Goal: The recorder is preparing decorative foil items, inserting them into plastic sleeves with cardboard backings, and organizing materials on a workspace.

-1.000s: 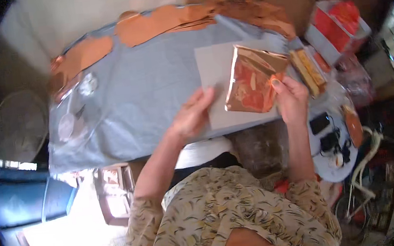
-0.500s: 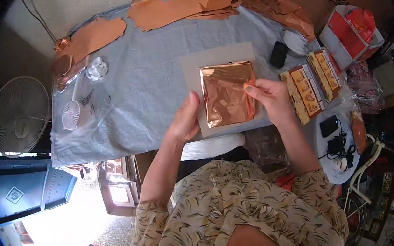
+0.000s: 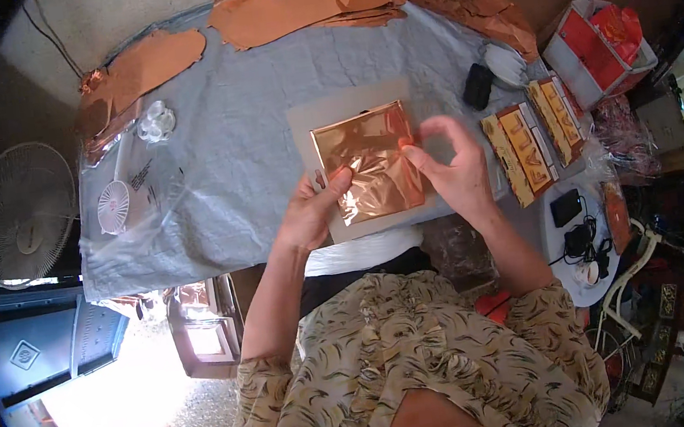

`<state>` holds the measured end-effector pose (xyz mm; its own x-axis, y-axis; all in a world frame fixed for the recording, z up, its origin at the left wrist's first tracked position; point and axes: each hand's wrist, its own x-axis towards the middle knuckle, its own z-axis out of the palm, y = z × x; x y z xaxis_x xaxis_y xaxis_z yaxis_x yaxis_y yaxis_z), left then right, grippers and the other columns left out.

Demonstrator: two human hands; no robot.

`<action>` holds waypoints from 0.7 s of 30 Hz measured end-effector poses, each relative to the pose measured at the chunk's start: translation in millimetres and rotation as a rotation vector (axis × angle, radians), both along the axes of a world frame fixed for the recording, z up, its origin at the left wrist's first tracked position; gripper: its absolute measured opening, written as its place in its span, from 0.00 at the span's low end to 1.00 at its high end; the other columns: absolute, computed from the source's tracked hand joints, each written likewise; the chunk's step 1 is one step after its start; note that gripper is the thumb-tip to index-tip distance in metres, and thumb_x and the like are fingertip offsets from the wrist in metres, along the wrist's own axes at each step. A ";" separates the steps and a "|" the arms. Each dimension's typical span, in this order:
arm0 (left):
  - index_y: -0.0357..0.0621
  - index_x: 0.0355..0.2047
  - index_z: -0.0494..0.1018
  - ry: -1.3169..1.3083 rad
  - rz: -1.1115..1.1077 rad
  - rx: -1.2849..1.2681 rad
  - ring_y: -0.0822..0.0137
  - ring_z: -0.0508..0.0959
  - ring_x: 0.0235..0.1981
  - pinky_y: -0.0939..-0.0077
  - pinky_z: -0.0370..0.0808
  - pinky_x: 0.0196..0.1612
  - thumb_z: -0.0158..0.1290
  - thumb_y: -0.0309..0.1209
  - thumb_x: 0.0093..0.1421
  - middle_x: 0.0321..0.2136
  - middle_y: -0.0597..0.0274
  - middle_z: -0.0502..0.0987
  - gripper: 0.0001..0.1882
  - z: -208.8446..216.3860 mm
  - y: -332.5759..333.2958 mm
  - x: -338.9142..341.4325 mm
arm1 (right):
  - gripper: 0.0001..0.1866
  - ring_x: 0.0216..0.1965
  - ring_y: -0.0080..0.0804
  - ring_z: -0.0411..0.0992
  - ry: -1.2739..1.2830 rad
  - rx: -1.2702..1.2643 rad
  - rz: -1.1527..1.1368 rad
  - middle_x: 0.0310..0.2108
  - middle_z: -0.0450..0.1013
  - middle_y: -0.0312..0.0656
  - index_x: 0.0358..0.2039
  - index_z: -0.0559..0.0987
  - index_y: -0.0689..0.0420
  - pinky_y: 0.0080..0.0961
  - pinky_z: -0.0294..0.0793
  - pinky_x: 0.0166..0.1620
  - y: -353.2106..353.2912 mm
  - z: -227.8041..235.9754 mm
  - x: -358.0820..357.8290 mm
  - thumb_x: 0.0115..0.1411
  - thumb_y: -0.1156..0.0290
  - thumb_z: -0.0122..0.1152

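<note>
A shiny copper-coloured foil packet [image 3: 365, 179], square and creased, lies tilted over a larger translucent grey sheet [image 3: 304, 122] near the table's front edge. My left hand [image 3: 309, 217] grips the packet's left side, its thumb pressed on the foil and its fingers hidden underneath. At the right edge, my right hand [image 3: 461, 168] is bent, with the thumb and curled fingers meeting at the foil's upper right side. That hand is slightly blurred.
Brown leather-like sheets [image 3: 294, 12] line the table's far edge. A small white fan [image 3: 114, 206] stands left; a black object [image 3: 477, 86], yellow-printed packs [image 3: 518, 155] and a red-and-white box [image 3: 589, 46] are right. Cables [image 3: 585, 240] lie on a low stool. A large fan [image 3: 25, 211] stands beyond the table's left.
My left hand has moved from beside the packet onto it, thumb on the foil. The packet and sheet have shifted left and tilted. My right hand stays at its right edge.
</note>
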<state>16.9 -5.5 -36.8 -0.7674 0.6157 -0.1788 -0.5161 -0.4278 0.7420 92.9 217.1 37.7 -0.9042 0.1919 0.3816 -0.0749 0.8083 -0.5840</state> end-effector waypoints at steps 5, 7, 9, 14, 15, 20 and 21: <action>0.43 0.58 0.74 -0.053 -0.097 0.057 0.69 0.81 0.48 0.68 0.81 0.52 0.57 0.29 0.70 0.49 0.60 0.82 0.17 -10.5 -6.9 -5.2 | 0.19 0.45 0.24 0.77 -0.303 -0.892 0.109 0.44 0.81 0.40 0.46 0.82 0.67 0.23 0.75 0.52 19.9 -15.1 -5.7 0.65 0.63 0.70; 0.41 0.58 0.74 -0.081 -0.088 0.046 0.69 0.81 0.48 0.68 0.81 0.52 0.57 0.29 0.70 0.49 0.60 0.82 0.17 -11.7 -6.7 -7.0 | 0.17 0.42 0.23 0.78 -0.347 -0.935 0.137 0.41 0.82 0.39 0.45 0.83 0.67 0.20 0.76 0.46 24.7 -25.8 -7.2 0.66 0.64 0.69; 0.38 0.57 0.74 -0.069 -0.029 -0.072 0.68 0.82 0.48 0.68 0.81 0.52 0.57 0.28 0.70 0.48 0.58 0.82 0.16 -10.0 -5.2 -8.3 | 0.15 0.38 0.20 0.78 -0.398 -0.979 0.182 0.38 0.82 0.37 0.44 0.84 0.66 0.19 0.77 0.40 28.2 -35.2 -8.8 0.66 0.65 0.69; 0.36 0.54 0.76 -0.068 -0.062 0.006 0.67 0.85 0.43 0.69 0.84 0.48 0.56 0.28 0.70 0.46 0.55 0.84 0.14 -15.5 -2.4 -13.6 | 0.14 0.35 0.20 0.79 -0.408 -0.974 0.179 0.37 0.82 0.37 0.44 0.85 0.65 0.18 0.78 0.37 28.7 -39.3 -15.1 0.66 0.67 0.68; 0.36 0.54 0.76 -0.072 -0.055 0.004 0.67 0.85 0.43 0.69 0.84 0.48 0.56 0.28 0.70 0.46 0.55 0.84 0.14 -15.3 -2.6 -14.7 | 0.14 0.35 0.20 0.79 -0.415 -0.976 0.184 0.37 0.82 0.37 0.44 0.85 0.65 0.18 0.78 0.37 28.9 -41.3 -16.2 0.66 0.67 0.68; 0.36 0.54 0.75 -0.104 -0.071 -0.004 0.69 0.84 0.44 0.70 0.83 0.48 0.57 0.30 0.71 0.46 0.56 0.83 0.15 -7.8 1.4 -13.9 | 0.14 0.36 0.23 0.80 -0.443 -1.050 0.169 0.38 0.82 0.40 0.45 0.84 0.67 0.20 0.80 0.38 37.1 -54.9 -21.4 0.65 0.69 0.68; 0.36 0.54 0.75 -0.104 -0.066 -0.005 0.69 0.84 0.44 0.70 0.83 0.48 0.57 0.30 0.71 0.46 0.56 0.83 0.15 -3.4 1.5 -13.7 | 0.14 0.36 0.23 0.80 -0.446 -1.050 0.174 0.38 0.82 0.40 0.45 0.84 0.67 0.20 0.80 0.38 39.1 -56.4 -22.3 0.65 0.69 0.68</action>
<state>3.2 -3.9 -40.1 -0.7026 0.6631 -0.2581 -0.6171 -0.3873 0.6849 70.6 256.2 -18.7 -0.9638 0.0856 -0.2524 0.2446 -0.0926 -0.9652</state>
